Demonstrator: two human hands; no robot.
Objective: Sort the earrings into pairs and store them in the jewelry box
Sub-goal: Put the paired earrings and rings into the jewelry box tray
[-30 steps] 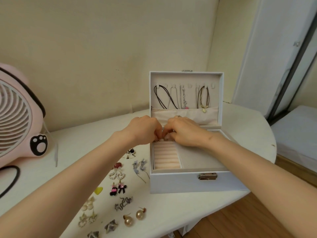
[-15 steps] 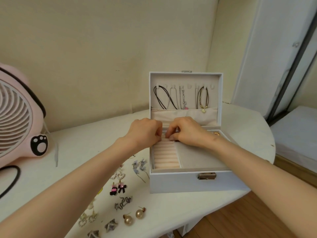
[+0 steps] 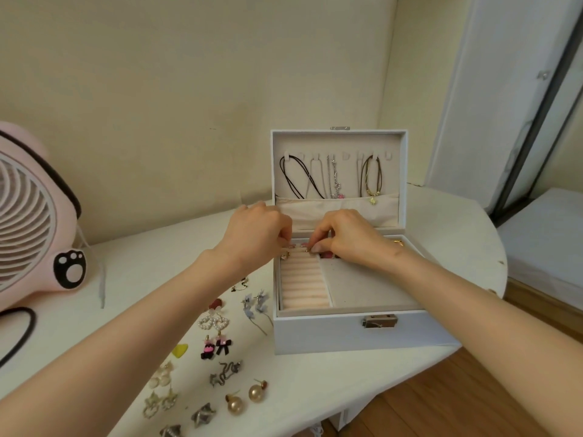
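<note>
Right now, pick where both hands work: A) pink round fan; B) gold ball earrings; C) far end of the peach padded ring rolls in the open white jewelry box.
C: left hand and right hand meet at the ring rolls' far end in the jewelry box.

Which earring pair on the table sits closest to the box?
The blue-grey pair, lying right beside the box's left wall near its front corner. Every other pair lies farther left or nearer the camera.

The jewelry box (image 3: pixel 347 335) is pale grey-white, with beige lining and peach ring rolls (image 3: pixel 303 285). The fan (image 3: pixel 19 216) is pink with a black paw print (image 3: pixel 70 269). On the white table (image 3: pixel 315 389) lie gold ball earrings (image 3: pixel 246 398), pink-and-black bow earrings (image 3: pixel 216 346) and white pearl heart earrings (image 3: pixel 214 323).
</note>
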